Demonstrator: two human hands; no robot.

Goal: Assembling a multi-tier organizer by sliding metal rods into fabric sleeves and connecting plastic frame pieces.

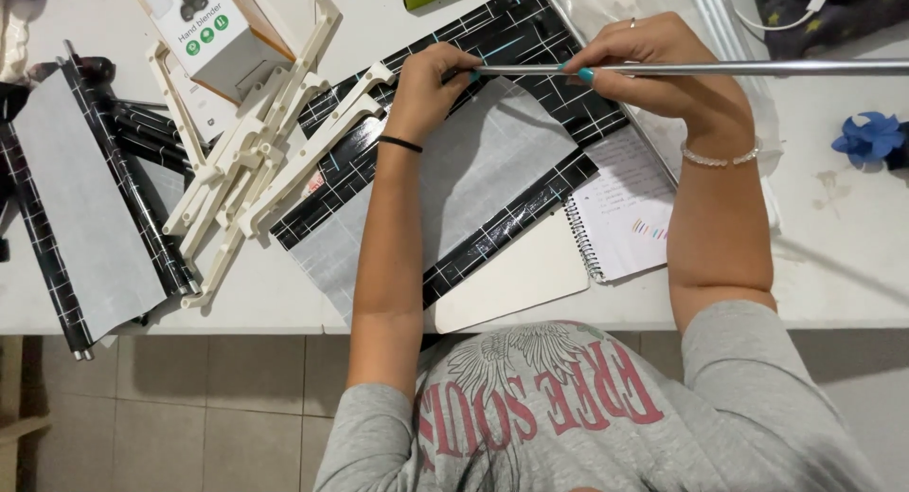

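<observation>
The white counter [852,265] carries a black fabric panel with a thin white grid and grey lining [473,170] directly beneath both hands, and a heap of cream plastic lattice frames [256,151] lies off to the left hand's outer side. Above the panel, a long silver metal rod [757,68] stretches away past the right hand [653,61], whose fingers pinch it. The left hand [431,85] has its fingers closed on the rod's near end.
</observation>
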